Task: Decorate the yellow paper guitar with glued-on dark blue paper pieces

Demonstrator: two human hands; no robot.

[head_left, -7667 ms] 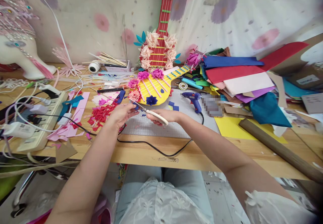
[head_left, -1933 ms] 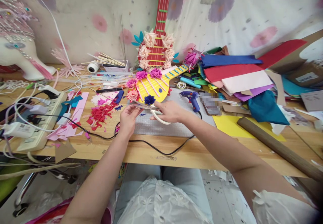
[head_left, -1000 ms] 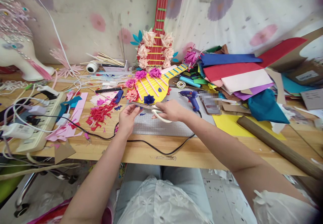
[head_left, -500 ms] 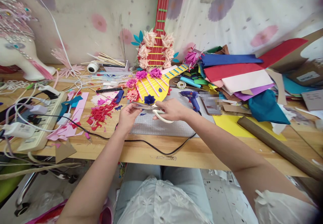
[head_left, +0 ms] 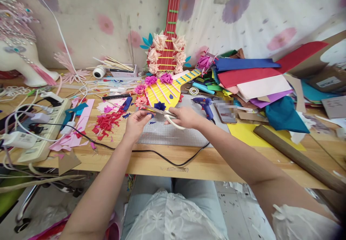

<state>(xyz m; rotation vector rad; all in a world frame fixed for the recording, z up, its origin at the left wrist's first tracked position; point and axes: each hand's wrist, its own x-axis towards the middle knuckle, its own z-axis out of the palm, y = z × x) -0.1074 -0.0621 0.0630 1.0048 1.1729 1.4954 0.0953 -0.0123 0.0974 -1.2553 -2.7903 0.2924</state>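
Note:
My right hand [head_left: 186, 118] is closed around the white handles of a pair of scissors [head_left: 174, 122], whose blades point left toward my other hand. Between the thumb and fingers of my left hand [head_left: 137, 123] is a small piece of dark blue paper [head_left: 150, 115], mostly hidden by the fingers. Just beyond the blades lies a yellow paper guitar [head_left: 156, 94] with pink strips and pink paper flowers. A dark blue paper flower [head_left: 159, 105] sits at its near edge. Blue scraps [head_left: 152, 122] lie on the grey cutting mat [head_left: 162, 137] below.
A blue glue gun [head_left: 205, 106] and a phone [head_left: 225, 110] lie right of my hands. Red paper shreds [head_left: 109, 122] and a power strip [head_left: 47, 135] are to the left. A black cord [head_left: 173, 163] crosses the table front. Colored paper [head_left: 251, 77] is piled at right.
The scissor blades have shifted slightly away from my left fingertips, and the blue piece there shows more clearly. Both hands stay in nearly the same place.

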